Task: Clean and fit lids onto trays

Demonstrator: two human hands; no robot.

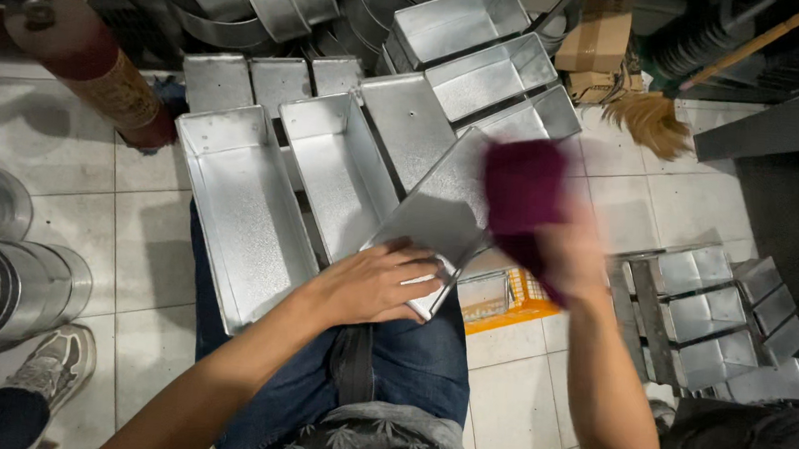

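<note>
Galvanised sheet metal fills most of what we see: a rectangular tray [438,213] lies tilted across our lap at the centre of the frame, its long axis running from lower left, by our knee, up to the upper right. Our left hand [372,284] lies flat and open on the tray's near lower corner, fingers spread over the rim, pressing it down rather than closing round it. Our right hand [571,255] is right of centre, blurred by motion, and closed on a dark maroon cloth [524,191] that covers the tray's far upper end. So the tray lies directly ahead of both hands, with the left at its near end and the right, through the cloth, at its far end; the left is the nearer one to the body.

To the left of it, two more open metal trays [241,209] stand side by side against our jeans, long axes running up the frame. More such trays are stacked at the top centre, and a cluster of smaller ones [707,316] sits at the right on the tiled floor [150,235]. An orange crate [506,302] shows just below the held tray. A straw broom [655,120] lies at the upper right, and rolled metal cylinders [2,281] at the left edge.
</note>
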